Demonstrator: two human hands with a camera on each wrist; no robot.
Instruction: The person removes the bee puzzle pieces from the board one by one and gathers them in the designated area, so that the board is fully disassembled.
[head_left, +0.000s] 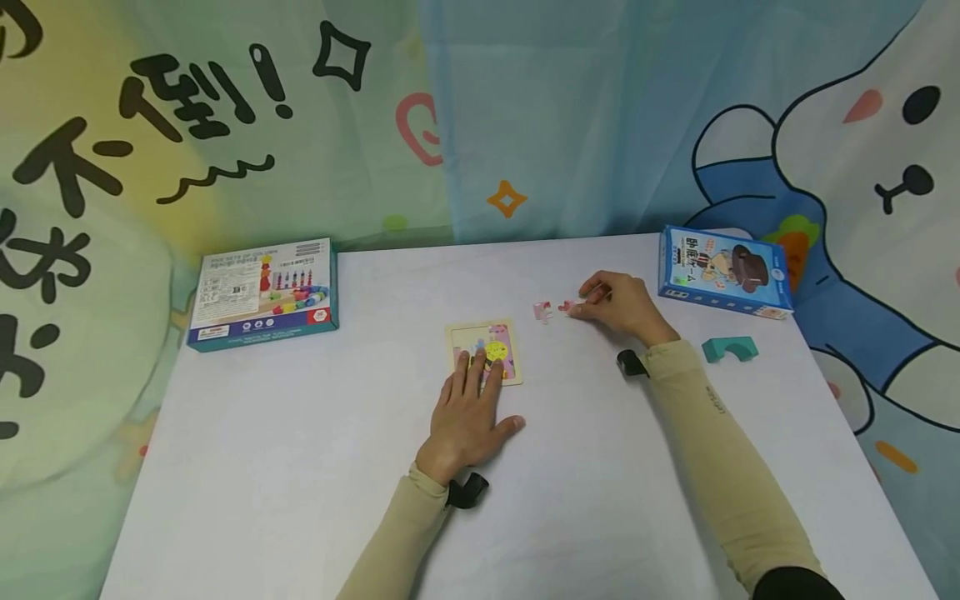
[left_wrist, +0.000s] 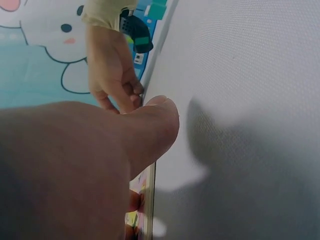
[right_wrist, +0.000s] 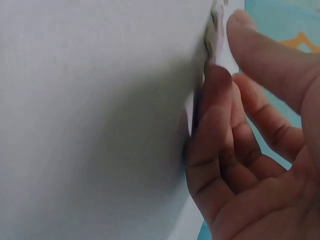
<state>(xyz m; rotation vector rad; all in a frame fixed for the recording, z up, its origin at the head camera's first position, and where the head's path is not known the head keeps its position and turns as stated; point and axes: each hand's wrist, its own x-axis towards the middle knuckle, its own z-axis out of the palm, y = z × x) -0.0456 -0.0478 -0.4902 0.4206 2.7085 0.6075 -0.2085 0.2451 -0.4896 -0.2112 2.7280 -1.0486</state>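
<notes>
My left hand point(head_left: 463, 417) lies flat with straight fingers over the lower part of a small framed picture puzzle point(head_left: 514, 354). The puzzle has a pale frame and a pink and yellow picture, partly hidden by those fingers. In the left wrist view, the thumb point(left_wrist: 150, 130) reaches out beside the puzzle frame point(left_wrist: 149, 200). To the right, my right hand point(head_left: 618, 308) has curled fingers and pinches a small pinkish puzzle piece point(head_left: 566, 306). Another loose pink piece point(head_left: 542, 312) lies just left of it. The right wrist view shows the thumb and fingers point(right_wrist: 215, 105) around thin pieces, edge-on and blurred.
A game box point(head_left: 262, 292) with a teal side lies at the back left of the white table point(head_left: 300, 467). At the back right is a blue box point(head_left: 723, 271), with a green arch-shaped block point(head_left: 730, 348) in front of it. A printed curtain point(head_left: 555, 108) hangs behind.
</notes>
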